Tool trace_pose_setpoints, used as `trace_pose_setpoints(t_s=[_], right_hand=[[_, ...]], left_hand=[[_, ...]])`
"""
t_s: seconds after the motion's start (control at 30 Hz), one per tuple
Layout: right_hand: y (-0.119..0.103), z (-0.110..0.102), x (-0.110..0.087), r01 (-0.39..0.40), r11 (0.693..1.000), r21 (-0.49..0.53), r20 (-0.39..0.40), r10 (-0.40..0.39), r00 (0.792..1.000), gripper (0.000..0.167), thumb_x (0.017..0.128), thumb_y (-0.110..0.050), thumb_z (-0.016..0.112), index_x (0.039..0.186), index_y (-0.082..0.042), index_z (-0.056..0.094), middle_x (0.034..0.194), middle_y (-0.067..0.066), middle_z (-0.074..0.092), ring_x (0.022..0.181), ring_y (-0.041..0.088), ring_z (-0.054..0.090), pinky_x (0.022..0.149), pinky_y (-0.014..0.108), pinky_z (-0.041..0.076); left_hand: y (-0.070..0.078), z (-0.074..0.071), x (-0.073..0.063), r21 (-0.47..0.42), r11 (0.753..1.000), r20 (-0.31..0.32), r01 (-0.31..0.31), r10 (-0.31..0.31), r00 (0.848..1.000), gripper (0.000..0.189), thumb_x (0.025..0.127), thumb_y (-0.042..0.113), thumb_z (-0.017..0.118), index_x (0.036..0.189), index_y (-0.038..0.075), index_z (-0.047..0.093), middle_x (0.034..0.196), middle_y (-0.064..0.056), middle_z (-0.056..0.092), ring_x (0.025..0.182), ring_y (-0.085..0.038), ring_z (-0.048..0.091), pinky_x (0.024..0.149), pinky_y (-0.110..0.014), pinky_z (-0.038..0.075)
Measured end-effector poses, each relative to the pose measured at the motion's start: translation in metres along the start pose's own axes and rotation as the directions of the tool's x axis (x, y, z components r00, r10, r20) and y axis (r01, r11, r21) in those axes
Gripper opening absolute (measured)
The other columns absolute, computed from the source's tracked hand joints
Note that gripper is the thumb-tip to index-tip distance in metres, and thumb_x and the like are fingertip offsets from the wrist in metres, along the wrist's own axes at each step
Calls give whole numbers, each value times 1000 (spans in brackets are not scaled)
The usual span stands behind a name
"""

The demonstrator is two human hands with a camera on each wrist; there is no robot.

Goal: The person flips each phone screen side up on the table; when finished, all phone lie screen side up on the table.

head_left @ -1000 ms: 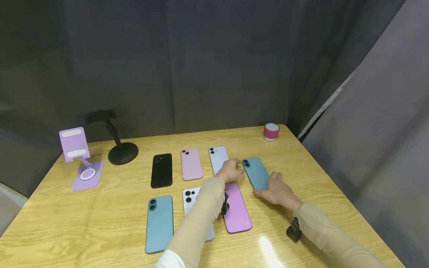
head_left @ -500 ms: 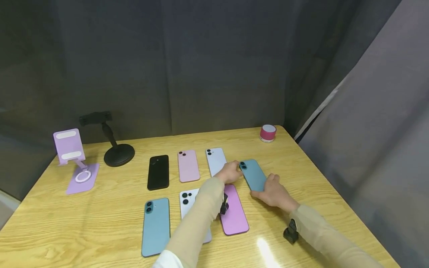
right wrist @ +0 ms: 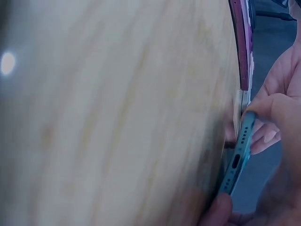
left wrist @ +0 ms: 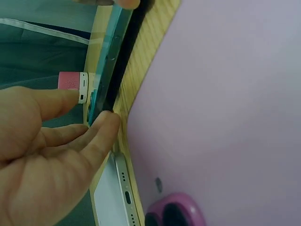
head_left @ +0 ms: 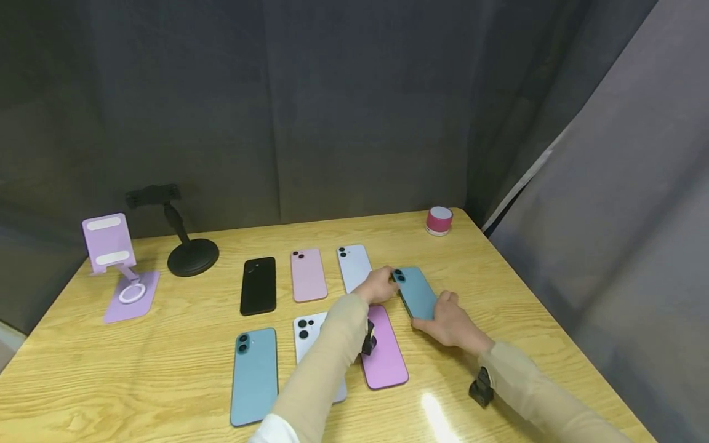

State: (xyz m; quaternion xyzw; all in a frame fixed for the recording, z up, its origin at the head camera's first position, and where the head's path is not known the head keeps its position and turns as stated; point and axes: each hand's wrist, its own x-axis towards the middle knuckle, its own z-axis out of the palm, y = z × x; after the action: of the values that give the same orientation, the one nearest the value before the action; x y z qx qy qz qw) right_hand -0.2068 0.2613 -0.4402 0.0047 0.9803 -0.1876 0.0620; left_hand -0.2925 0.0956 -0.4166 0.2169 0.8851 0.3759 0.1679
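A teal phone (head_left: pixel 415 293) lies back up near the table's right side, its camera end pointing away. My right hand (head_left: pixel 451 321) grips its near end, thumb at one corner and fingers along the right edge; in the right wrist view the phone's charging port end (right wrist: pixel 236 160) shows between them. At the far left corner is my left hand (head_left: pixel 378 285). Its fairly straight fingers (left wrist: pixel 101 134) touch the phone's edge in the left wrist view, while the thumb stands apart from them. My left forearm covers parts of a white phone (head_left: pixel 308 329) and a purple phone (head_left: pixel 388 357).
Back left stand a purple phone stand (head_left: pixel 109 243) and a black phone stand (head_left: pixel 194 257). A black phone (head_left: pixel 258 286), a pink phone (head_left: pixel 309 275), a pale phone (head_left: pixel 353 264) and another teal phone (head_left: pixel 255 376) lie about. A pink cylinder (head_left: pixel 439 221) sits at the back right.
The head view has shifted slightly, moving everything a little left in it. My left fingers have closed the small gap to the teal phone's corner. My right hand keeps its grip.
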Motion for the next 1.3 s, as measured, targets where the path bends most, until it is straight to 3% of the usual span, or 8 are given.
trace_pose_setpoints(t_s=[0.27,0.43,0.6,0.9,1.07,1.13,1.23,1.3], right_hand=[[2,0,-4,40,997,64,-3,-40,999,90,81,-43,64,119,29,27,102,35,40,73,29,51,63,42,53],[6,-2,-4,97,993,72,30,-99,995,94,82,-44,62,123,31,23,116,46,35,76,31,52,65,42,53],[7,-6,-7,125,988,88,69,-131,989,96,85,-45,61,127,31,19,124,51,27,81,33,53,70,45,54],[5,-7,-7,126,990,66,53,-130,990,82,86,-45,60,124,21,30,110,30,35,77,27,48,67,39,50],[3,-7,-6,101,993,58,61,-104,993,87,86,-45,59,134,21,27,118,35,34,87,33,52,78,48,52],[1,-7,-6,89,994,57,64,-93,994,93,85,-48,60,138,20,25,123,38,34,93,36,54,83,52,51],[0,-7,-4,81,995,56,57,-84,995,99,84,-54,63,140,19,25,124,38,35,96,37,55,85,53,51],[0,-7,-3,78,995,62,53,-82,995,101,83,-57,63,140,18,27,124,38,37,96,37,55,85,53,51]], left_hand=[[2,0,-1,16,1000,12,3,-4,1000,50,99,12,48,141,-11,35,143,-26,43,134,-33,43,112,-40,36],[3,0,1,116,993,22,2,-5,1000,53,98,16,53,140,-12,36,143,-27,43,135,-34,40,113,-38,34],[4,1,2,151,989,-4,8,-7,1000,49,97,17,56,133,-13,45,135,-27,50,129,-34,47,110,-37,39],[4,4,3,105,994,-50,19,-14,999,46,94,17,61,127,-13,50,128,-26,56,112,-28,57,100,-35,47],[4,5,4,46,999,-113,29,-24,993,36,90,16,66,115,-10,59,114,-21,63,88,-20,54,86,-31,51],[4,7,5,31,999,-148,25,-20,989,31,88,16,68,107,-8,62,102,-17,65,78,-17,51,74,-27,50],[3,9,7,13,1000,-186,22,-20,982,18,87,14,69,87,-2,62,78,-8,58,63,-13,45,56,-21,43],[3,11,9,-6,1000,-198,23,-24,980,23,86,13,69,71,4,55,65,-2,47,53,-11,40,47,-19,35]])
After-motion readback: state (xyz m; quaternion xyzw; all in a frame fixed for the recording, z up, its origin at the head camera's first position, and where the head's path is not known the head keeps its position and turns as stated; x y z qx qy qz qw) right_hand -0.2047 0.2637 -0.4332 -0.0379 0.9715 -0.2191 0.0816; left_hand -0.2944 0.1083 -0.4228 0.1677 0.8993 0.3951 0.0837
